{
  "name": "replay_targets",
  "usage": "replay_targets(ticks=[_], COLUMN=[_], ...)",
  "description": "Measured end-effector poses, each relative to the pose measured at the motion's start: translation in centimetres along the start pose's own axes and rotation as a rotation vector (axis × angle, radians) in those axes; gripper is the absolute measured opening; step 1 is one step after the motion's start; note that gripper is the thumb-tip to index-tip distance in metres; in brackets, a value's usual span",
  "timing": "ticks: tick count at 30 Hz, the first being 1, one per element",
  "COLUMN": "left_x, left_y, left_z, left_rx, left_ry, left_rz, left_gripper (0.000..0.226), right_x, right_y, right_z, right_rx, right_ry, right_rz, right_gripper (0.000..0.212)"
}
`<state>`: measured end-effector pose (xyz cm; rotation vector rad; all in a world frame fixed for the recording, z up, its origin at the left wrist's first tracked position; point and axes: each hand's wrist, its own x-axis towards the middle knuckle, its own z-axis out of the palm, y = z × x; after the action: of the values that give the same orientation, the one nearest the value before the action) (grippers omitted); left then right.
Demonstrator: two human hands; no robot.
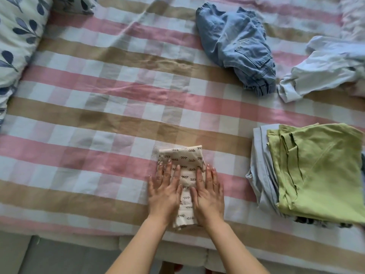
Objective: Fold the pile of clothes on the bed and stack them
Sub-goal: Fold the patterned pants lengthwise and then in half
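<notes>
Hands were shown pressed flat on a small cream printed garment (185, 161) at the near edge of the bed (98, 115): left hand (165, 191) and right hand (208, 192), fingers straight, gripping nothing. Creases would best be smoothed outward before a final fold. To the right, a green-topped folded stack (320, 175) was set, bare sheet between; behind it, crumpled denim (237, 48) and a pale blue shirt (325, 66) were left unfolded.

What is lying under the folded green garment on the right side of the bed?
A folded pale blue cloth shows beneath the green garment; below, a dark patterned edge peeks out. The rest is covered.
</notes>
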<state>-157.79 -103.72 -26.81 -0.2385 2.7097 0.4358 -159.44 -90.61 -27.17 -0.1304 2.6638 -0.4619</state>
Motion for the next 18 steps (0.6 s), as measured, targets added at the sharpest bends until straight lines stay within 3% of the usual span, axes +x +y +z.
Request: replay_targets(ticks=[2,4,5,7,9,12,14,18], left_x=[-0.2,-1.0,-1.2,-1.5,-1.3,-1.0,-0.9,-1.9], left_y=[-0.8,-0.3,0.1,0.6,0.6,0.4,0.1,1.1], left_z=[0.3,-0.1,-0.2,-0.9,-1.2,-1.5,-1.6,-2.4], left_rx=[0.017,-0.218,-0.401,-0.736,-0.905,-0.913,-0.849,-0.815], left_ry=[-0.002,0.163,0.26,0.315,0.238,0.193,0.172,0.175], left_rz=[-0.017,-0.033,-0.121,-0.367,-0.515,-0.503,-0.462,-0.383], left_gripper=[0.071,0.084,0.085,0.071,0.048,0.02,0.013,0.011], right_x=[-0.1,-0.5,-0.6,-0.7,-0.6,-0.4,-0.3,-1.4], right_y=[0.8,0.4,0.1,-0.5,-0.8,-1.2,-1.2,-1.2], right_z=[0.6,0.4,0.0,-0.5,-0.7,-1.0,-1.1,-2.2], right_rx=[-0.001,0.098,0.179,0.384,0.603,0.74,0.683,0.739], right_ry=[-0.03,0.097,0.169,0.238,0.205,0.158,0.14,0.132], right_rz=[0.009,0.01,0.051,0.193,0.363,0.454,0.441,0.341], right_gripper=[0.065,0.069,0.067,0.058,0.043,0.013,0.03,0.028])
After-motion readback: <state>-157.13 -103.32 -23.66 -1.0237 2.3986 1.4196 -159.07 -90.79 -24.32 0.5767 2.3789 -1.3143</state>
